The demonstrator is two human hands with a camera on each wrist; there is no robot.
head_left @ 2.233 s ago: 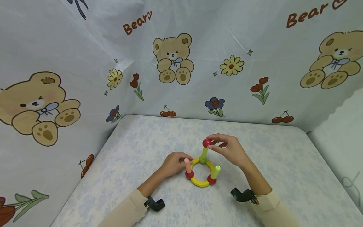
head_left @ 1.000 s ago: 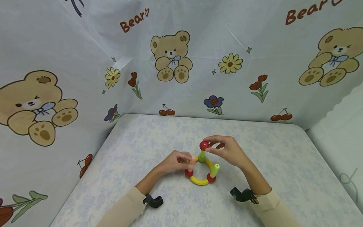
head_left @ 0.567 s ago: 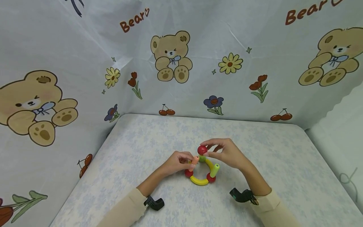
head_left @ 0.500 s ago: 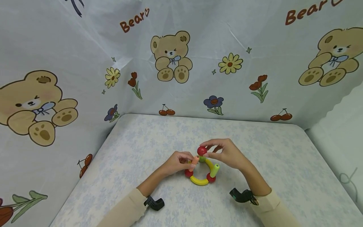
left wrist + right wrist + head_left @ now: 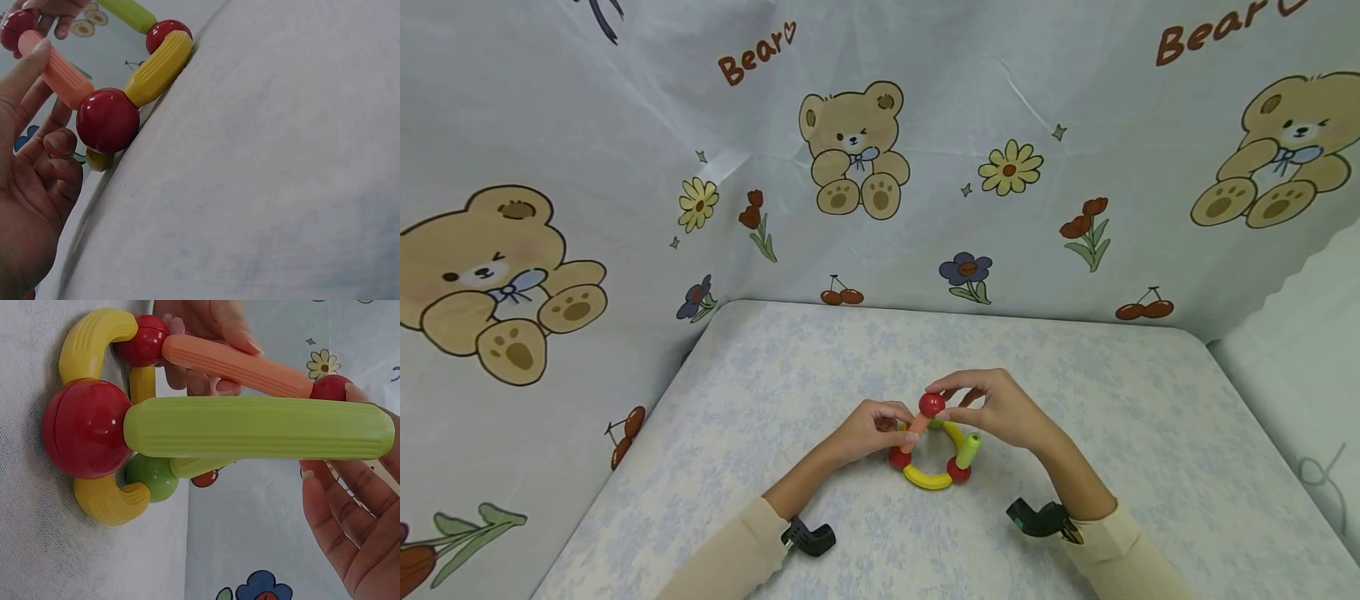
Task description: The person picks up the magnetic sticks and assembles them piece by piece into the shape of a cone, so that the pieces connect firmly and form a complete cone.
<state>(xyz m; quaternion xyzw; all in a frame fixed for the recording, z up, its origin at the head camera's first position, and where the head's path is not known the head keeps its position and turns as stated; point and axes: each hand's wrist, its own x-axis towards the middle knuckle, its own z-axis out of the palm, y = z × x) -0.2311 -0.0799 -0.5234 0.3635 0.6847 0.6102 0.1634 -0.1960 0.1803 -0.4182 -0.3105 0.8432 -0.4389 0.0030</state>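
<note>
A ring of curved yellow pieces [image 5: 927,481] joined by balls lies on the table. My left hand [image 5: 868,431] pinches the orange ribbed stick [image 5: 56,72], which leans inward from the left red ball [image 5: 107,120] of the ring. My right hand [image 5: 996,406] holds another red ball [image 5: 932,406] between thumb and fingers. That ball touches the upper end of the orange stick. One light green stick [image 5: 968,451] stands on the right red ball [image 5: 958,470]. Behind it, in the right wrist view, a second green stick [image 5: 203,465] rises from the green ball [image 5: 152,477], partly hidden.
The table [image 5: 775,367] has a pale blue-white patterned cover. A cloth [image 5: 925,50] printed with bears hangs along its back and left sides. Each wrist wears a black camera, such as the right wrist camera [image 5: 1037,517].
My left hand has moved onto the orange stick and tilted it inward. My right hand has brought the red ball down and left from above the back green stick to the orange stick's tip.
</note>
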